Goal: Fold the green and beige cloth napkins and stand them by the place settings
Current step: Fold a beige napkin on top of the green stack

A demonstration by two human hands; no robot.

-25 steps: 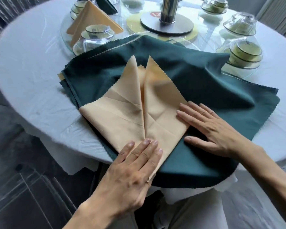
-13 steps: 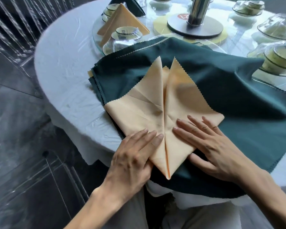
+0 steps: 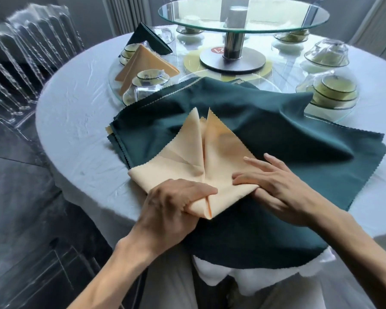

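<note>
A round table (image 3: 76, 121) is covered with a white cloth (image 3: 60, 101), which is creased and hangs over the near edge. At the table's centre a glass turntable (image 3: 243, 17) is raised on a metal post (image 3: 232, 44) that stands on a round metal base (image 3: 232, 61). A transparent plastic chair (image 3: 20, 54) with a ribbed back is set at the left, just beside the table. The floor (image 3: 11, 197) is laid in dark grey glossy tiles, in which pale reflections are seen. Behind the table, pale vertical folds like a curtain (image 3: 123, 12) are seen. The tabletop is lit brightly from the far side.
</note>
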